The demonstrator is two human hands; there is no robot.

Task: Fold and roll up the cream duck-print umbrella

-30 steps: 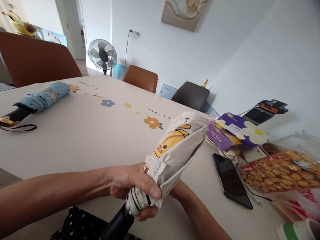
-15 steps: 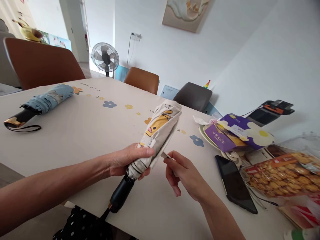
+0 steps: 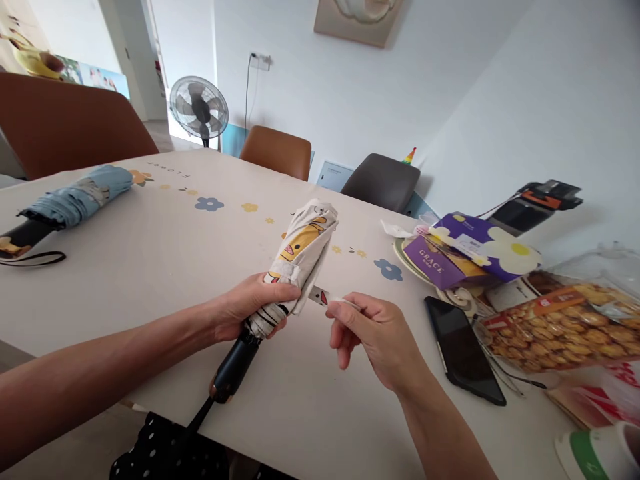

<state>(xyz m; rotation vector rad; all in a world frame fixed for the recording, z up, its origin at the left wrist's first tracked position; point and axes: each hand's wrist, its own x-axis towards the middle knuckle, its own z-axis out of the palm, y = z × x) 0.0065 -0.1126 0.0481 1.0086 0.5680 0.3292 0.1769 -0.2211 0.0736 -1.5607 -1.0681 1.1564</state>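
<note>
A folded cream umbrella (image 3: 306, 257) with a yellow duck print slants over the table, its black handle (image 3: 235, 367) toward me. My left hand (image 3: 255, 303) is wrapped round the lower part of its cloth, thumb on top. To the right of it, my right hand (image 3: 367, 327) pinches the end of the umbrella's closing strap (image 3: 319, 295), a short printed band stretched out from the cloth. Some fingers of the left hand are hidden behind the umbrella. A wrist cord hangs from the handle over the table's near edge.
A folded blue umbrella (image 3: 83, 197) lies at the left of the table (image 3: 165, 280). On the right are a black phone (image 3: 465, 350), a purple tissue box (image 3: 485, 253), a bag of cookies (image 3: 565, 330) and a paper cup (image 3: 597, 453). Chairs and a fan (image 3: 200, 110) stand beyond.
My right hand has drawn the strap outward, so more of its printed length shows. The umbrella has shifted slightly left in view, still in my left hand, as the whole view moved a little.
</note>
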